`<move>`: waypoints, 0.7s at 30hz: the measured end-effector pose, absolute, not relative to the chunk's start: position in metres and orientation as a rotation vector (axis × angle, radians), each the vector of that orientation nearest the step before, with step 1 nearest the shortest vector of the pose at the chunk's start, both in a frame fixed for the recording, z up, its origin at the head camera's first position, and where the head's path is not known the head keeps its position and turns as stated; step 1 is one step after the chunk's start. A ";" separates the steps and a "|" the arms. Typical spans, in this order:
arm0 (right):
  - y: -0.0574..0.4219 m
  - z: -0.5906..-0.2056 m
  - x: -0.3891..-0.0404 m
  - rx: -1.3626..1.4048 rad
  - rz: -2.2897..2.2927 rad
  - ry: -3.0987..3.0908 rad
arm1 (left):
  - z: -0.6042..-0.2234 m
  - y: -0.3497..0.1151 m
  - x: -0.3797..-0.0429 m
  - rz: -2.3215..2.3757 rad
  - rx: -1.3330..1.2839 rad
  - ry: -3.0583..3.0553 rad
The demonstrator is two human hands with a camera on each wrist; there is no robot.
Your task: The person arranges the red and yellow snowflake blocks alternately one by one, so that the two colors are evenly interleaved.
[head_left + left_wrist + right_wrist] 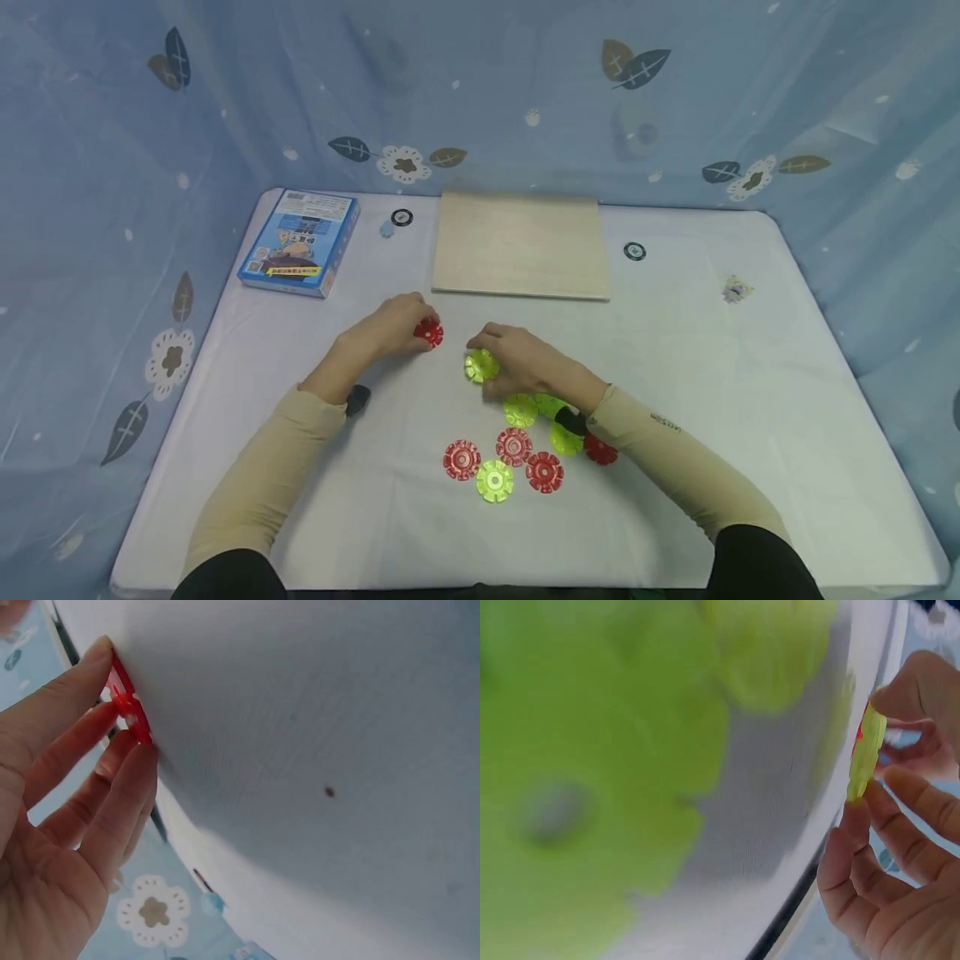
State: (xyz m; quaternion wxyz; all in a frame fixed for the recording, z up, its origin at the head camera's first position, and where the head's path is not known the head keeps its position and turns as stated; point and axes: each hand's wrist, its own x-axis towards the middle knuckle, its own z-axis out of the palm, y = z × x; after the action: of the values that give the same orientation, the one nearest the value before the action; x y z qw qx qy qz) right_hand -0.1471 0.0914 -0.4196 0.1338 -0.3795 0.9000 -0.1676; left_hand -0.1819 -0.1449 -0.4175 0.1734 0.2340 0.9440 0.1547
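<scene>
Currently: left hand (392, 325), pinching red notched disc (430, 333); right hand (527, 360), pinching yellow-green notched disc (479, 367); white counter (712, 375) beneath.

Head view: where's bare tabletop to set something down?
Widest: between the right sleeve, the small multicoloured piece and the right edge of the table. Also between the blue box and left sleeve, and between both sleeves at the near edge. Crowded: below the right hand, where red discs and green discs bunch.
</scene>
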 end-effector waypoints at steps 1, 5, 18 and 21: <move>0.090 -0.420 -0.154 -1.075 -0.491 2.625 | -0.418 -0.145 -0.182 0.443 0.657 2.680; 0.078 -0.424 -0.179 -1.006 -0.472 2.670 | -0.419 -0.144 -0.184 0.449 0.632 2.680; 0.058 -0.426 -0.208 -1.019 -0.400 2.631 | -0.416 -0.142 -0.184 0.460 0.638 2.680; 0.056 -0.426 -0.209 -1.055 -0.380 2.633 | -0.416 -0.143 -0.184 0.459 0.635 2.689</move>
State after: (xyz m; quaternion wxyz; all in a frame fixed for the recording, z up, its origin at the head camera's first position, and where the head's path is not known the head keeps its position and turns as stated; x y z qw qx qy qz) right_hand -0.2091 0.0562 -0.4257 0.1392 -0.3651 0.9111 -0.1314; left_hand -0.1838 -0.1431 -0.4156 0.1696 0.2234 0.9461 0.1616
